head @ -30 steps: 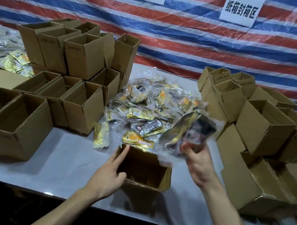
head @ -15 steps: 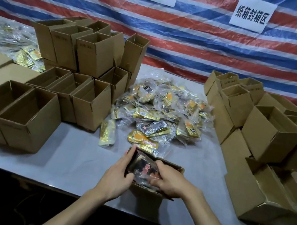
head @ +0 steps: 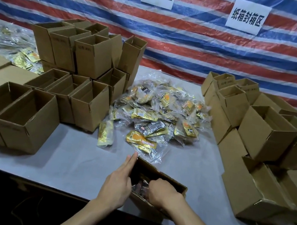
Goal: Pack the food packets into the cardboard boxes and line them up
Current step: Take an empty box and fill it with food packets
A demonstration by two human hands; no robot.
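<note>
Food packets (head: 161, 114) heap on the grey table (head: 77, 159) before a striped tarp (head: 195, 41). Left hand (head: 119, 184) lies straight-fingered against the open box (head: 168, 177); right hand (head: 163, 192) curls inside it, grip unclear.

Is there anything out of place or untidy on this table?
One gold packet lies alone beside the left boxes, apart from the packet pile. On the right, several cardboard boxes lie tipped at angles, not lined up.
</note>
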